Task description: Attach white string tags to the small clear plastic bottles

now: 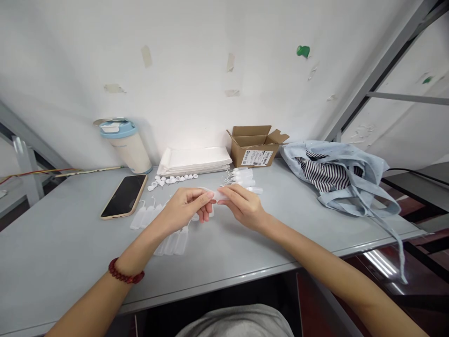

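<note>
Over the middle of the table, my left hand (185,206) and my right hand (245,206) meet at the fingertips. Between them is a small translucent plastic squeeze bottle (220,196), partly hidden by the fingers. My right thumb and fingers pinch it from the right; my left thumb and forefinger close on its left end. Several similar squeeze bottles (175,241) lie below my left hand, and more bottles (145,216) lie by my left wrist, some with thin bent spouts. Behind my right hand is another group of bottles (243,175). Small white caps (171,179) lie in a row beyond my left hand.
A phone (124,196) and a tumbler with a blue lid (126,145) stand at the left of the grey table (70,262). At the back are a stack of white envelopes (196,159) and an open cardboard box (252,147). A light blue cloth bag (340,173) lies right.
</note>
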The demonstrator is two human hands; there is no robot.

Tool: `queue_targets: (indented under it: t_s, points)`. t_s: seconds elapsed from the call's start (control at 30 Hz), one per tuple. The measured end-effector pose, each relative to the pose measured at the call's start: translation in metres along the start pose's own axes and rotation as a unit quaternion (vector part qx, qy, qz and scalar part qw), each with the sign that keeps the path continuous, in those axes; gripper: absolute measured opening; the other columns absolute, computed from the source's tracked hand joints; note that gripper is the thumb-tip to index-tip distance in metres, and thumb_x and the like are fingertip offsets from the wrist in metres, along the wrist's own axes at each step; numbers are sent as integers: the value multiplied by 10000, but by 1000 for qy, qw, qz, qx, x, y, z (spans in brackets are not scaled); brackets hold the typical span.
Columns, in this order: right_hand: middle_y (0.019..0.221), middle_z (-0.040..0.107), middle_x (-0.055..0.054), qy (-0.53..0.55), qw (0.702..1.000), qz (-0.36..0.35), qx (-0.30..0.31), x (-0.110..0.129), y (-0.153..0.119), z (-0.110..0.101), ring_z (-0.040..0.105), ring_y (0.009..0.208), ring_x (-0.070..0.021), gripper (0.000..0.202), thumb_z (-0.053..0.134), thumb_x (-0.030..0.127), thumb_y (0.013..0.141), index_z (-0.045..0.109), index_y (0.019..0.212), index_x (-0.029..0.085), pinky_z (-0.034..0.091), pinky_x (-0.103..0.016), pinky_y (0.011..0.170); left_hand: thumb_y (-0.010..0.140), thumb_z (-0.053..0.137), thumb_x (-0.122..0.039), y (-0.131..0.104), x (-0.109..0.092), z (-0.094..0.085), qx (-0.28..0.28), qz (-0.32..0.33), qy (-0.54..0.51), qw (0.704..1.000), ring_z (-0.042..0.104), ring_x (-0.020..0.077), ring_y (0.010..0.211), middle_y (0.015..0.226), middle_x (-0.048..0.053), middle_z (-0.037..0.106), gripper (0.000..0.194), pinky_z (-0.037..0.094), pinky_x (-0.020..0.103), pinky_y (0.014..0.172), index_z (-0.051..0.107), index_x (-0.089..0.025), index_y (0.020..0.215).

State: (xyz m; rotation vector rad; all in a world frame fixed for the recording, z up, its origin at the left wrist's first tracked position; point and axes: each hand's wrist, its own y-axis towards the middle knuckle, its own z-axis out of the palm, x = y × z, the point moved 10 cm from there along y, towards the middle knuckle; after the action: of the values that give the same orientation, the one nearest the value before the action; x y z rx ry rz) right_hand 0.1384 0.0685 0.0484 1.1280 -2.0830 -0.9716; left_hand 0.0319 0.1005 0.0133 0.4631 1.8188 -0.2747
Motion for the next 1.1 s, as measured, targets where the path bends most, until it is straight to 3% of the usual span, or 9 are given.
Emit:
queue_targets:
  t_s: [0.13, 0.3, 0.43, 0.6, 0.7, 0.8, 0.87, 0.97, 1.1]
  points:
    - [763, 610, -78, 6, 998, 35, 52, -4, -2, 6, 558, 629, -156, 280, 393, 311, 968, 603, 1073, 158, 463, -268, 551, 885, 525, -416, -2, -11, -2, -35, 40, 54, 997, 562, 115, 516, 584, 12, 613, 365, 479, 241, 542, 626, -154, 653]
    - [675, 560, -25, 116, 982, 127, 75, -15, 0, 8, 478, 595, -126, 276, 436, 347, 950, 631, 931, 153, 416, -252, 582, 905, 498, -361, -4, -19, 0, -46, 83, 112, 989, 558, 110, 553, 623, 8, 613, 303, 466, 222, 562, 623, -156, 720]
    - [621, 481, 9, 230, 937, 229, 130, -27, -3, 20, 410, 577, -104, 313, 470, 358, 924, 646, 790, 136, 343, -242, 549, 923, 459, -303, -8, -28, 2, -63, 145, 196, 968, 560, 109, 595, 664, 9, 612, 276, 440, 215, 578, 614, -165, 742]
    - [583, 416, 32, 339, 867, 325, 168, -38, -13, 35, 365, 533, -89, 347, 485, 419, 897, 652, 820, 125, 300, -232, 500, 920, 460, -300, -8, -31, 1, -86, 166, 247, 951, 570, 119, 609, 656, 6, 632, 250, 446, 230, 621, 628, -171, 787]
    - [647, 526, 1, 292, 896, 298, 152, -47, -6, 25, 444, 580, -101, 340, 482, 413, 899, 660, 841, 129, 342, -231, 526, 899, 494, -350, -5, -26, -11, -118, 142, 221, 958, 608, 135, 657, 722, 21, 664, 242, 476, 234, 632, 650, -174, 845]
    - [823, 653, -56, 163, 950, 252, 84, -65, 5, -7, 545, 710, -138, 295, 502, 378, 890, 667, 914, 135, 392, -239, 580, 878, 510, -371, -6, -22, -33, -183, 114, 219, 952, 620, 145, 657, 709, 18, 666, 246, 484, 243, 632, 654, -175, 843]
    - [856, 678, -69, 77, 966, 243, 47, -82, 7, -29, 572, 746, -158, 278, 514, 370, 882, 671, 928, 145, 417, -252, 611, 861, 515, -382, -8, -20, -48, -224, 92, 227, 943, 621, 147, 638, 694, 13, 669, 250, 485, 247, 626, 654, -176, 831]
    - [862, 690, -76, 2, 964, 248, 93, -103, 3, -35, 593, 745, -176, 238, 532, 327, 867, 679, 923, 150, 431, -269, 627, 834, 521, -396, -10, -18, -65, -263, 67, 238, 933, 627, 148, 629, 718, 16, 686, 259, 497, 252, 639, 659, -177, 832]
    - [864, 682, -87, -75, 949, 244, 183, -115, -5, -25, 600, 743, -191, 185, 569, 255, 836, 698, 891, 135, 422, -293, 670, 813, 521, -396, -10, -15, -76, -277, 52, 247, 927, 632, 150, 640, 742, 23, 695, 263, 502, 251, 652, 663, -174, 827]
